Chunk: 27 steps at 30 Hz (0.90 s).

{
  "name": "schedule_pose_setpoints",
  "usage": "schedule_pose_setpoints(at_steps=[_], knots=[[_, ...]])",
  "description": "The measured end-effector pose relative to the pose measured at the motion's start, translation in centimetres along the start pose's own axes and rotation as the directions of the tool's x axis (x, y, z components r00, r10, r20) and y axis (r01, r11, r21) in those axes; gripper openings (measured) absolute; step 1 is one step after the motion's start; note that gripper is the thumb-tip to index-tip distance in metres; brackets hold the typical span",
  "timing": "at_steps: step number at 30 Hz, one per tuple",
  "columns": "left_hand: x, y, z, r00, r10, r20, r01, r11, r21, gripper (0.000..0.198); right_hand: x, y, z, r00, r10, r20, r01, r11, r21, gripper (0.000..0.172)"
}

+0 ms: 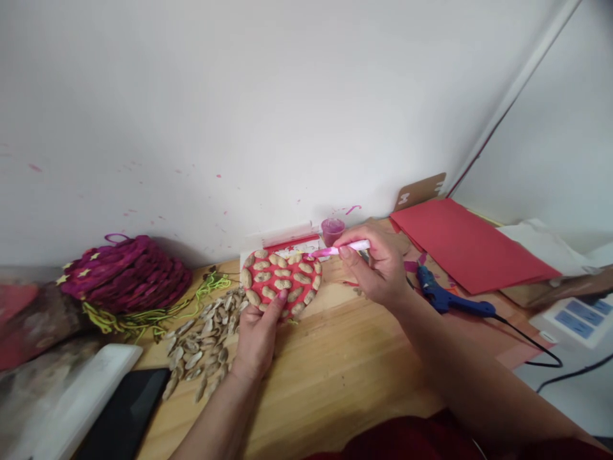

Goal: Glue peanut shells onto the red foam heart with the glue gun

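Note:
My left hand (258,335) grips the near edge of a red heart-shaped piece (273,282) covered with peanut shells, thumb on top. Between the fingers of my right hand (378,265) is a white-handled paintbrush (357,246), its pink-stained end pointing left. The brush tip meets the heart's upper right edge, at or just over a shell there. Behind it, against the wall, stands a small cup of pink paint (332,230). Loose peanut shells (205,345) lie heaped left of my left hand.
Stacked magenta pieces with yellow-green strings (129,275) sit at the left. A black phone (127,415) lies near the front left. To the right are a blue glue gun (450,299) with its cable and red sheets (474,246). The paint-spattered wall (287,115) closes off the back.

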<state>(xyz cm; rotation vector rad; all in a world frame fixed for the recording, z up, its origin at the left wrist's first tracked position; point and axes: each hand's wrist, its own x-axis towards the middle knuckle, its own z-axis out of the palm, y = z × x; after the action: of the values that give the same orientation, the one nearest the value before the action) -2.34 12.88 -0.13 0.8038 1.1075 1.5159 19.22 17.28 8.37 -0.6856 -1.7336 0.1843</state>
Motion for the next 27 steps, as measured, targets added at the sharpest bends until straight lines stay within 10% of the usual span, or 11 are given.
schedule_pose_setpoints(at_steps=[18, 27], knots=[[0.1, -0.2, -0.5, 1.0, -0.028, 0.012, 0.028, 0.998, -0.049, 0.037, -0.4, 1.4, 0.4, 0.932, 0.357, 0.07, -0.363, 0.904, 0.227, 0.016], [-0.1, 0.2, -0.2, 1.0, 0.003, 0.012, -0.003, 1.0, 0.023, 0.038, -0.5, 1.3, 0.4, 0.96, 0.272, 0.071, -0.279, 0.95, 0.143, 0.011]])
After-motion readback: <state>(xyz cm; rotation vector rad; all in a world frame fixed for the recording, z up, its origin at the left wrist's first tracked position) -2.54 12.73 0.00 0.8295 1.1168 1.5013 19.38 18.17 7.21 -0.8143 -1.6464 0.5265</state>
